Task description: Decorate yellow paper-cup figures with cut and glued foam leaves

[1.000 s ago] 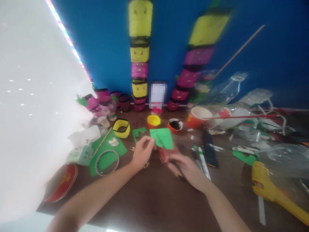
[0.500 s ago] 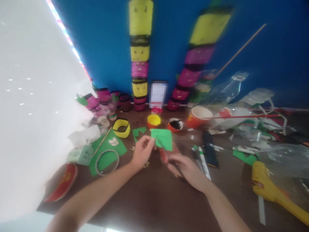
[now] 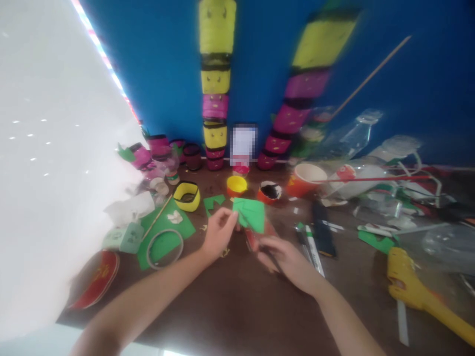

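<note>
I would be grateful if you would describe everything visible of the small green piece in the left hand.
The green piece is a thin, flat, roughly four-sided sheet that looks like paper or craft foam. Faint dark lines show on its left part. The left hand pinches its left edge, over the brown table. A slim dark tool in the right hand crosses its lower left; blur hides whether it is cutting.
</note>
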